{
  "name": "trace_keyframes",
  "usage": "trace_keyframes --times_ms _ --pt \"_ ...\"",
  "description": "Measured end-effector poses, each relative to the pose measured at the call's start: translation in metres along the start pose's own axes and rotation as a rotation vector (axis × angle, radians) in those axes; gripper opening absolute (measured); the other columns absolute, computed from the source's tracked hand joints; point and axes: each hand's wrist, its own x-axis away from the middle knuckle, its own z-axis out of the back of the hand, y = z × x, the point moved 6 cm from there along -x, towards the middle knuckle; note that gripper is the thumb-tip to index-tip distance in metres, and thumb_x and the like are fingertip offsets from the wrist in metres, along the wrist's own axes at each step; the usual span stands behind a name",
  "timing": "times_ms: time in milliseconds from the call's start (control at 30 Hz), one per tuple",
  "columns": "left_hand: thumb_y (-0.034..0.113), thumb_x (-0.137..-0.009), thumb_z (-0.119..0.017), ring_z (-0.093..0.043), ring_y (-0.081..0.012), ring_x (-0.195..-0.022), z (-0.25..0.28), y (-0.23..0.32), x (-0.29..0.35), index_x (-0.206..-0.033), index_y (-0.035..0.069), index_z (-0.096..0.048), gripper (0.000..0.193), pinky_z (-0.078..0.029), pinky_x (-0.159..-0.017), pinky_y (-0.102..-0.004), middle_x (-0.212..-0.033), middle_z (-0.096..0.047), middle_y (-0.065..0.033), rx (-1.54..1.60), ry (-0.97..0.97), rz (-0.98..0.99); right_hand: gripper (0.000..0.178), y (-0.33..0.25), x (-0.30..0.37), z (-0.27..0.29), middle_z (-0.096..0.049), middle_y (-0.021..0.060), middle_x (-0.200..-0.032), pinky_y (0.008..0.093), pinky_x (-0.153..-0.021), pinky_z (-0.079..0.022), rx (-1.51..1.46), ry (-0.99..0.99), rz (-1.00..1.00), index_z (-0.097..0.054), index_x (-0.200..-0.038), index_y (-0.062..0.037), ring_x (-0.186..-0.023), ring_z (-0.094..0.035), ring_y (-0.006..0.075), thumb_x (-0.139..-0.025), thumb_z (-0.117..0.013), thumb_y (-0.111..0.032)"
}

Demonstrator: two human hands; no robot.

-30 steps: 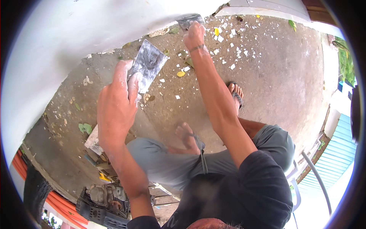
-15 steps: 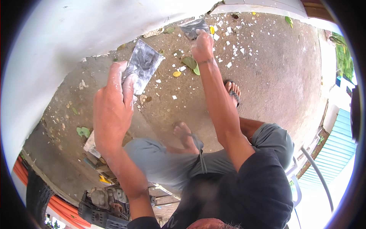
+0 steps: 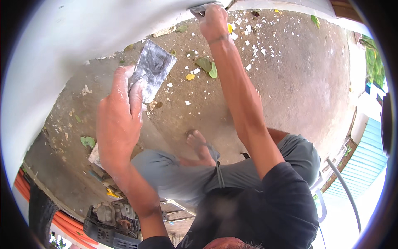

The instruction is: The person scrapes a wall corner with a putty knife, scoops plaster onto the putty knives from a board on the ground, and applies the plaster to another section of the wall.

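Observation:
My left hand point(image 3: 120, 112), dusted white, grips a grey rectangular putty knife point(image 3: 155, 68) between thumb and fingers. White residue is smeared over its flat face, which is held above the floor. Farther off, my right hand point(image 3: 214, 24) is closed on a second putty knife point(image 3: 203, 8). That blade lies at the lower part of the white wall point(image 3: 112, 29) and seems to touch it; it is seen nearly edge-on. The right hand's fingers hide its grip end.
White flakes point(image 3: 248, 29), green leaves point(image 3: 204, 63) and yellow leaves are scattered on the concrete floor point(image 3: 298, 83). My bare foot point(image 3: 199, 143) is below. A dusty engine-like machine point(image 3: 110, 220) and orange pipes point(image 3: 70, 228) lie at the lower left. A blue corrugated sheet point(image 3: 356, 157) is at right.
My right hand has moved away from me with its putty knife, up to the wall, and the blade has tilted edge-on. My left hand has barely shifted.

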Motion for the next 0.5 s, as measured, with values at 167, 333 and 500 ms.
trace_keyframes --times_ms 167,333,500 --pt "0.015 -0.095 -0.053 -0.062 -0.0438 -0.075 0.001 0.002 -0.004 -0.117 0.009 -0.052 0.022 -0.044 -0.061 -0.0494 -0.078 -0.063 -0.0237 -0.028 -0.013 0.003 0.016 0.03 0.058 -0.004 -0.062 0.0135 -0.097 0.0338 -0.086 -0.053 -1.553 0.436 -0.705 -0.057 -0.1 0.0075 -0.087 -0.063 0.0212 -0.092 -0.045 0.001" --pt "0.015 -0.095 -0.053 -0.061 -0.0442 -0.074 -0.006 0.007 -0.005 -0.117 0.01 -0.052 0.022 -0.043 -0.06 -0.0499 -0.078 -0.063 -0.0235 -0.081 0.007 -0.045 0.016 0.114 0.037 -0.082 -0.062 0.0144 -0.101 0.0366 -0.083 -0.053 -1.295 0.363 -0.926 -0.059 -0.101 0.0037 -0.09 -0.062 0.0227 -0.089 -0.048 0.001" --pt "0.015 -0.095 -0.053 -0.061 -0.0451 -0.077 -0.01 0.004 -0.004 -0.117 0.01 -0.051 0.023 -0.043 -0.062 -0.0512 -0.08 -0.063 -0.0232 -0.054 -0.025 -0.001 0.019 0.102 0.003 -0.067 -0.058 0.0117 -0.089 0.0342 -0.066 -0.046 -0.334 0.061 -0.454 -0.058 -0.095 -0.0011 -0.079 -0.056 0.0192 -0.085 -0.042 -0.003"
